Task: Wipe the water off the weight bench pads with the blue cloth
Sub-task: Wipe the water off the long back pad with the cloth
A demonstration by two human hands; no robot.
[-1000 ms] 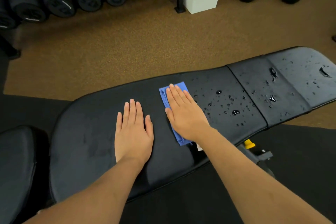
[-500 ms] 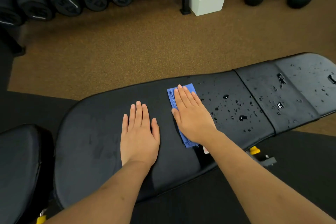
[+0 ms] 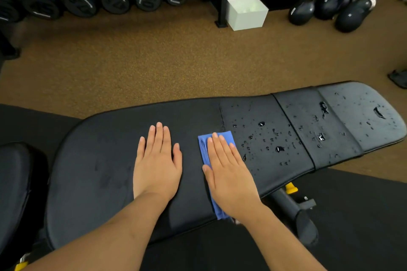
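– Fingers (image 3: 220,149), right hand (image 3: 231,178): were straight, flat on blue cloth (image 3: 203,149), gripping nothing. Left hand (image 3: 157,165)?
– Flat on dry worktop (image 3: 99,160). Cloth had slid toward the near edge; water droplets (image 3: 279,149) just beside it remained. Roughly half looked unwiped.

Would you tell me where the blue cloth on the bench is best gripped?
Probably the left edge of the cloth, pinched from the left: it lies folded flat on the bench pad under the right hand, whose thumb sits at that exposed strip.
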